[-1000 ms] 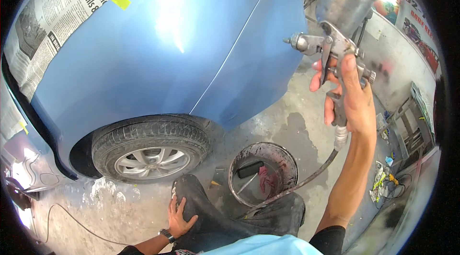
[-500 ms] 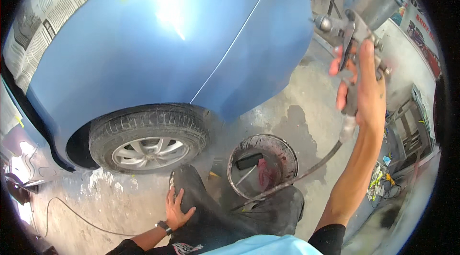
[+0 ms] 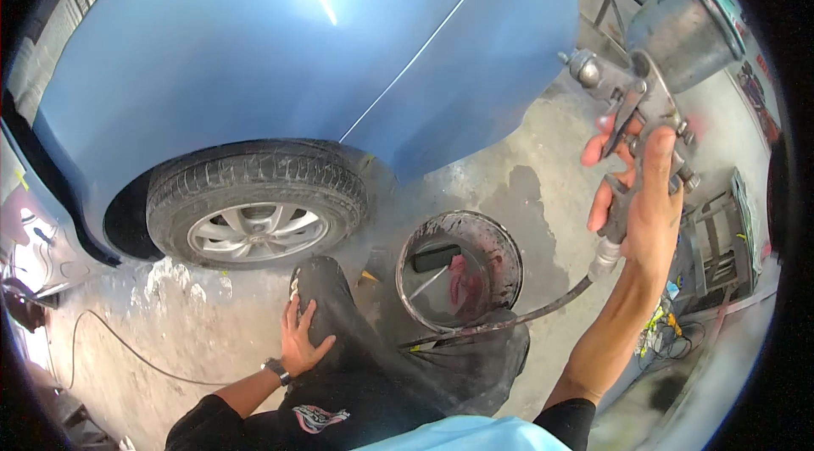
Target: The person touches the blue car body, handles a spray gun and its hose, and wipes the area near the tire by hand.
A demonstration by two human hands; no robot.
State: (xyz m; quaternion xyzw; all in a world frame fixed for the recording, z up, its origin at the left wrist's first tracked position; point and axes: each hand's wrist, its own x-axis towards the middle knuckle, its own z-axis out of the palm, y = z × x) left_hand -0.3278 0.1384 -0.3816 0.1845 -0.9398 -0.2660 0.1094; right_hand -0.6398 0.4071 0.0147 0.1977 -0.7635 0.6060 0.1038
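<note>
My right hand (image 3: 649,205) is wrapped round the handle of a metal spray gun (image 3: 623,95), raised at the right with its nozzle toward the car. A dull grey paint cup (image 3: 687,31) sits on top of the gun, and an air hose (image 3: 555,305) runs from the grip's base down across my legs. Before me is a blue car body panel (image 3: 229,69), glossy where light strikes it, with a gap between nozzle and panel. Fingers spread, my left hand (image 3: 303,341) rests on my knee and holds nothing.
Below the panel is a dusty car wheel (image 3: 259,231). Between my legs and the car stands a paint-stained bucket (image 3: 517,281) with a red cloth and a dark block inside. Masking paper (image 3: 72,19) covers the upper left. Metal frames (image 3: 716,239) and litter lie at right.
The car, wheel and bucket appear slightly higher in view. My right hand still grips the spray gun, now a little lower and farther right. The left hand stays on the knee.
</note>
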